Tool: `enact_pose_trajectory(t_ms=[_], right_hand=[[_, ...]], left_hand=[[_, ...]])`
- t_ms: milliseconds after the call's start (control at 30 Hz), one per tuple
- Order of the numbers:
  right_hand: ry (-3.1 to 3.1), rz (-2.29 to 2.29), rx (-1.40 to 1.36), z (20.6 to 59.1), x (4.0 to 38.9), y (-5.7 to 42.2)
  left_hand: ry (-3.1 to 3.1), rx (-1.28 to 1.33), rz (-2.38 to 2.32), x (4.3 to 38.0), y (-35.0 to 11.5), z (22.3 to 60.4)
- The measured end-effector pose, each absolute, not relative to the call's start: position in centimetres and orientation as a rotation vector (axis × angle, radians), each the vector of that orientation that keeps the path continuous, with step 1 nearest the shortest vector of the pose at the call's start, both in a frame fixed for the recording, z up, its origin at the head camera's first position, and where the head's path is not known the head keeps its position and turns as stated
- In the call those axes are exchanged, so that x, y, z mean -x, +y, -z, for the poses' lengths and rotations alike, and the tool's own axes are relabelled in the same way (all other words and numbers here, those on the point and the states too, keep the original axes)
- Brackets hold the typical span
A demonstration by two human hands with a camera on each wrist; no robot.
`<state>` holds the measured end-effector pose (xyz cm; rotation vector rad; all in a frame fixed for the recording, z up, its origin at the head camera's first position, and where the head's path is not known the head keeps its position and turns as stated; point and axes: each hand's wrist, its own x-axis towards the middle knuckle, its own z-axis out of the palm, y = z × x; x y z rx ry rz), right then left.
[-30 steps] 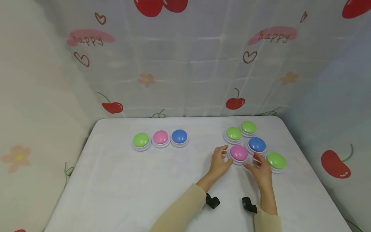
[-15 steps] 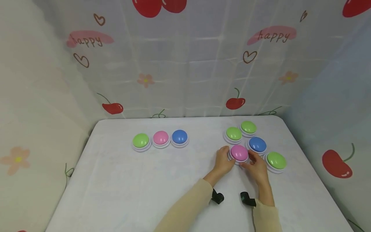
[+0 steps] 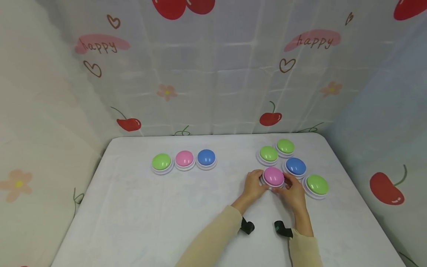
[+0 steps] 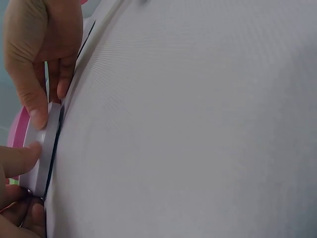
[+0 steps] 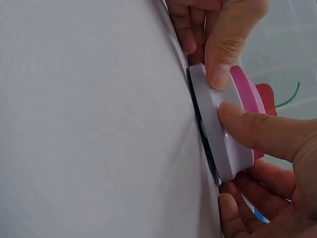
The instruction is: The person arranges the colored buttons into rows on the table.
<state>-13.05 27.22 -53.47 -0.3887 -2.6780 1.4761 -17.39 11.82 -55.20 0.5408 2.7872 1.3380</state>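
Step in hand, as judged: positioning the pink button (image 3: 274,176) by a two-handed hold. Whether its base bears fully on the desk (image 3: 150,222) or is slightly raised cannot be determined. The next move would call for even pressure from both sides and a level base—with care for the close neighbours.

Grip: the left hand (image 3: 253,185) and right hand (image 3: 294,193) both grasp the white base, spread no wider than it requires. The left thumb (image 4: 20,158) and right thumb (image 5: 260,127) press its near side, nearly meeting; the fingers go round the flanks. The dome is untouched.

Surroundings: a blue button (image 3: 295,166) sits just beyond the grip, toward its right; a green button (image 3: 317,184) lies just right of the right hand. Two further green buttons (image 3: 268,153) stand beyond—a separate row of three buttons (image 3: 184,158) well to the left.
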Motion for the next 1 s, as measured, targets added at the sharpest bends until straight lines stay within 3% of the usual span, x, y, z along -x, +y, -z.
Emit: enact_pose_trajectory(t_ms=[500, 1000], right_hand=[[-2.59, -1.6, 0.324, 52.4, 12.9, 24.2], [-2.543, -1.565, 0.188, 51.1, 18.1, 18.0]], left_hand=[[2.738, -0.449, -1.609, 16.4, 8.4, 54.2], [2.727, -0.154, -2.052, 18.5, 4.2, 53.7]])
